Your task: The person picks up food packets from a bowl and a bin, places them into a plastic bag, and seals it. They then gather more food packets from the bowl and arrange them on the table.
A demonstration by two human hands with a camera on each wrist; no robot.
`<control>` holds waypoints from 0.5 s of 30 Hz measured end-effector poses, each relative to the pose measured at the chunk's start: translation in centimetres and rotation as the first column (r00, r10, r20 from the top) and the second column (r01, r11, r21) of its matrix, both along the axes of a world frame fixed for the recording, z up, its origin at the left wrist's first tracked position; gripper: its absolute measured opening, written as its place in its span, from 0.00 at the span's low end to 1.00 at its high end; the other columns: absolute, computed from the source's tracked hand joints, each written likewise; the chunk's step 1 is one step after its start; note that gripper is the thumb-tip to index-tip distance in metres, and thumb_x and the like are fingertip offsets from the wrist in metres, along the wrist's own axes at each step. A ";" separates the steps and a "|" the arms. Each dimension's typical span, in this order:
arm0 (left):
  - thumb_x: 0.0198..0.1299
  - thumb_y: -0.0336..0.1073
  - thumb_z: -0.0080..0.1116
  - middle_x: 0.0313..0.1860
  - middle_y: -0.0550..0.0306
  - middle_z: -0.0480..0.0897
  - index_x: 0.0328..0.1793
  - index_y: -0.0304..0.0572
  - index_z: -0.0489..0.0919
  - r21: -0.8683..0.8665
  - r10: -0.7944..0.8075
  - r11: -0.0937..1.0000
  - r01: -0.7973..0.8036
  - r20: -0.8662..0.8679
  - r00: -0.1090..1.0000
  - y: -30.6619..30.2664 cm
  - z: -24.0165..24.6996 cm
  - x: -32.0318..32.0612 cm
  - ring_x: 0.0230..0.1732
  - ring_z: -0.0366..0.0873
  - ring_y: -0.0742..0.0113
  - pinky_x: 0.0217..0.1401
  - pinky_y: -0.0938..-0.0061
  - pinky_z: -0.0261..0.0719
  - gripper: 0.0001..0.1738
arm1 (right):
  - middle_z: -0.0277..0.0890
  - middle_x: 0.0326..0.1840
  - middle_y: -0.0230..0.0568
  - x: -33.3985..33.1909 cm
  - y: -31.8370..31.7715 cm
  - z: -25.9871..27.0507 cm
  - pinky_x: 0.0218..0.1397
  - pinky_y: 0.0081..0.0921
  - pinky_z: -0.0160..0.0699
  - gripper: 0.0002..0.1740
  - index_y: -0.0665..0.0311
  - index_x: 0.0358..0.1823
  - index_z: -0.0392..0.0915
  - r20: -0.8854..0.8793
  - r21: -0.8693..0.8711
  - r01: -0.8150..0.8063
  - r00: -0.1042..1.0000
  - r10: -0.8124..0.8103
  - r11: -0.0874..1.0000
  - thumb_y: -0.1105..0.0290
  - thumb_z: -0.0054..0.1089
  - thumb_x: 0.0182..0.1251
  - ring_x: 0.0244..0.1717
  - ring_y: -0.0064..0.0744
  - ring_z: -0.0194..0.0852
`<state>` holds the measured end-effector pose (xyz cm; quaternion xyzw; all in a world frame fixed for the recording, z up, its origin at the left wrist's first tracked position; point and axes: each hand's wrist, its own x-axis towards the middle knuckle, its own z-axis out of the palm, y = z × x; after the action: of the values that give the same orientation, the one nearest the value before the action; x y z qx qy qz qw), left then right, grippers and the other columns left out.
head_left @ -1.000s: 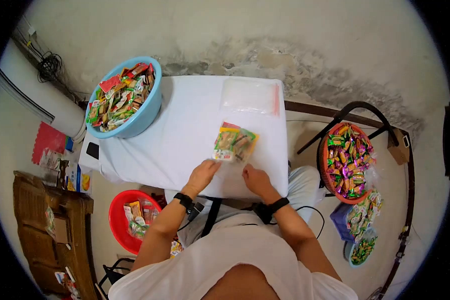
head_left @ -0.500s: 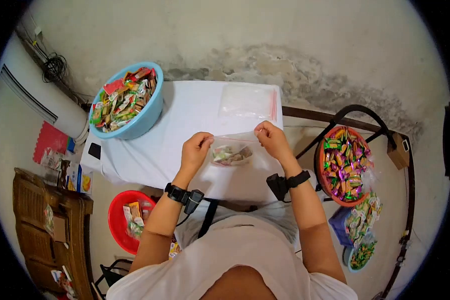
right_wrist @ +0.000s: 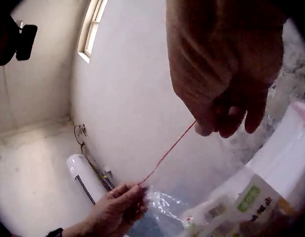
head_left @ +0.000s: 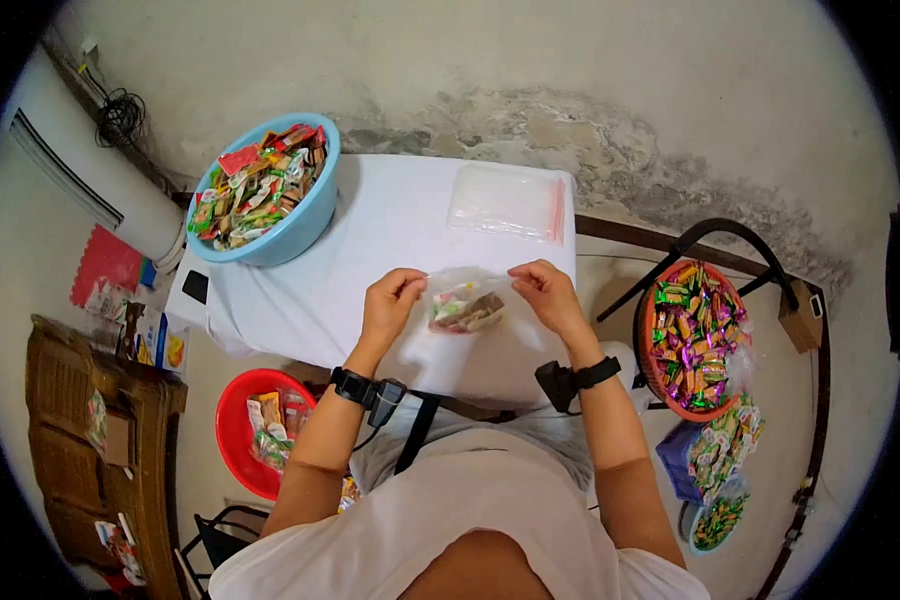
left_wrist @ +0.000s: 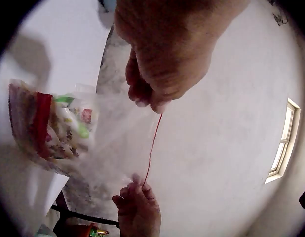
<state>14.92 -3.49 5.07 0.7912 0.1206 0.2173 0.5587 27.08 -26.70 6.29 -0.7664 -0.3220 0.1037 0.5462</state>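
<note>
A clear plastic zip bag (head_left: 446,283) hangs between both hands over the front part of the table, with several colourful snack packets (head_left: 465,312) at its bottom. My left hand (head_left: 390,303) pinches one top corner between thumb and fingers. At the opposite corner my right hand (head_left: 552,297) pinches the same edge. A thin red line (left_wrist: 151,147) along the bag's mouth runs taut from hand to hand in both wrist views. Through the film in the left wrist view, white, green and red packets (left_wrist: 72,126) show.
A white-covered table (head_left: 380,215) bears a stack of flat clear bags (head_left: 505,202) and a blue basin (head_left: 315,220) heaped with packets. A phone (head_left: 195,287) lies at the left edge. On the floor stand a red basin (head_left: 232,440) and an orange basket (head_left: 685,412) of wrapped snacks.
The packets lay flat on the table near both hands one second ago. Both hands then moved forward and apart, raising the bag by its mouth. Since half a second ago they have barely moved.
</note>
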 end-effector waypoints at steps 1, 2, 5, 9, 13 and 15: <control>0.56 0.27 0.57 0.27 0.59 0.80 0.38 0.33 0.80 -0.016 0.007 1.000 -0.007 0.006 1.000 0.0 0.0 0.1 0.27 0.74 0.77 0.32 0.83 0.73 0.06 | 0.74 0.31 0.38 0.1 0.1 0.1 0.35 0.21 0.71 0.07 0.65 0.38 0.79 0.125 -0.022 0.073 0.990 -0.069 0.997 0.73 0.60 0.57 0.30 0.29 0.71; 0.56 0.27 0.57 0.28 0.60 0.80 0.38 0.34 0.80 -0.030 0.014 0.999 -0.013 0.015 1.000 0.1 0.2 0.2 0.28 0.74 0.77 0.32 0.83 0.74 0.06 | 0.74 0.31 0.38 0.3 0.2 0.1 0.35 0.21 0.71 0.07 0.65 0.38 0.79 0.130 -0.021 0.068 0.989 -0.065 0.997 0.73 0.60 0.57 0.30 0.29 0.71; 0.56 0.27 0.57 0.28 0.60 0.80 0.40 0.34 0.80 -0.014 -0.013 1.000 0.013 0.021 1.000 0.5 0.2 0.2 0.29 0.74 0.77 0.34 0.83 0.74 0.07 | 0.73 0.30 0.40 0.6 0.1 0.4 0.35 0.23 0.71 0.05 0.66 0.33 0.79 0.146 -0.031 0.121 0.983 -0.115 0.992 0.74 0.60 0.56 0.30 0.31 0.72; 0.56 0.28 0.57 0.29 0.61 0.80 0.41 0.34 0.79 -0.015 -0.052 0.998 0.053 0.038 0.998 0.8 0.7 -0.1 0.30 0.74 0.77 0.36 0.84 0.74 0.08 | 0.72 0.29 0.40 1.0 -0.1 0.5 0.33 0.23 0.70 0.04 0.67 0.32 0.78 0.160 -0.006 0.123 0.980 -0.120 0.992 0.74 0.60 0.56 0.30 0.32 0.71; 0.58 0.28 0.56 0.29 0.63 0.79 0.40 0.35 0.79 -0.176 -0.043 0.984 0.038 -0.025 0.999 0.5 0.6 -0.2 0.30 0.73 0.79 0.33 0.85 0.72 0.06 | 0.72 0.29 0.41 1.0 -0.2 1.0 0.33 0.24 0.68 0.04 0.68 0.30 0.77 0.188 -0.032 0.117 0.976 -0.109 0.993 0.74 0.60 0.56 0.30 0.33 0.70; 0.58 0.28 0.55 0.28 0.62 0.78 0.39 0.34 0.79 -0.227 -0.019 0.974 0.004 -0.064 0.998 -0.1 0.9 -0.3 0.30 0.73 0.79 0.33 0.85 0.71 0.06 | 0.72 0.33 0.43 0.7 -0.1 1.8 0.38 0.27 0.70 0.07 0.67 0.33 0.77 0.175 -0.088 0.109 0.980 -0.092 0.990 0.75 0.62 0.52 0.36 0.38 0.71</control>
<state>14.61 -3.57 5.97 0.7297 0.1584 0.1728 0.6423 27.79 -26.76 8.10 -0.8132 -0.3231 0.0253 0.4833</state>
